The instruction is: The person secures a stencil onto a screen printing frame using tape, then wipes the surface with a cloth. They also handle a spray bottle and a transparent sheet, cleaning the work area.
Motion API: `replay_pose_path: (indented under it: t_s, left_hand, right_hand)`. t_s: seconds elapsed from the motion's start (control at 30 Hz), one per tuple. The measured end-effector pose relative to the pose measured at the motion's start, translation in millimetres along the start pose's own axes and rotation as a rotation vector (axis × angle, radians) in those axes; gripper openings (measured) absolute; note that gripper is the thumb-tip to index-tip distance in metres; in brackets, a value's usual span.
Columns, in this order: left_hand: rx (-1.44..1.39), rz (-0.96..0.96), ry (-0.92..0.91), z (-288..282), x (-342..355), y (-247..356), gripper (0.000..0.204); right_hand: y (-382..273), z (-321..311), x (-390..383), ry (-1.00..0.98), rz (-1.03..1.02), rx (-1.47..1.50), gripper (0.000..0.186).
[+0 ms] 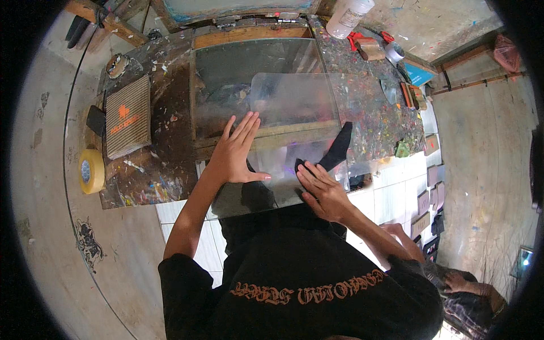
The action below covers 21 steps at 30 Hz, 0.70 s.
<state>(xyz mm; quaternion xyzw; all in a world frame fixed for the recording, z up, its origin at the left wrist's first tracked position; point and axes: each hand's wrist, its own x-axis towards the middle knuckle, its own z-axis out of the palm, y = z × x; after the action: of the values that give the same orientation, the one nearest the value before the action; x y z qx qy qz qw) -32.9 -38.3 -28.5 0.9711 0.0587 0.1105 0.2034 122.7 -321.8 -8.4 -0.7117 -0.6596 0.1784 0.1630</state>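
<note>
A clear plastic sheet with rounded corners lies on a glass pane set over a wood-framed opening in the workbench. My left hand rests flat on the sheet's left side, fingers and thumb spread, holding nothing. To its right, my right hand is bent over a black cloth and presses it against the sheet. One end of the cloth sticks out beyond my fingertips toward the far right. Whatever is under my right palm is hidden.
The paint-spattered bench carries a patterned box and a yellow tape roll at left. At the back right are a white bottle, a wooden-handled squeegee and a grey tape roll. Another person sits at lower right.
</note>
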Motion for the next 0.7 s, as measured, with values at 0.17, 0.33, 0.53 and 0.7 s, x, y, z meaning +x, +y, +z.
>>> replay_pose_path:
  t_s: [0.17, 0.33, 0.53, 0.7]
  left_hand:
    - [0.009, 0.003, -0.008, -1.3, -0.3, 2.2, 0.134]
    - [0.006, -0.007, -0.015, -1.5, 2.7, 0.8, 0.134]
    - [0.027, -0.012, -0.024, -0.1, 2.3, -1.4, 0.136]
    - [0.007, -0.002, -0.012, -2.4, 2.6, 0.2, 0.136]
  right_hand:
    - [14.3, -3.6, 17.0, 0.104, 0.058, -0.012, 0.048]
    - [1.1, 8.8, 30.4, 0.094, -0.057, -0.031, 0.047]
    - [-8.0, 6.6, 32.4, 0.082, -0.083, 0.052, 0.045]
    - [-5.2, 2.0, 45.7, 0.060, -0.151, -0.007, 0.052]
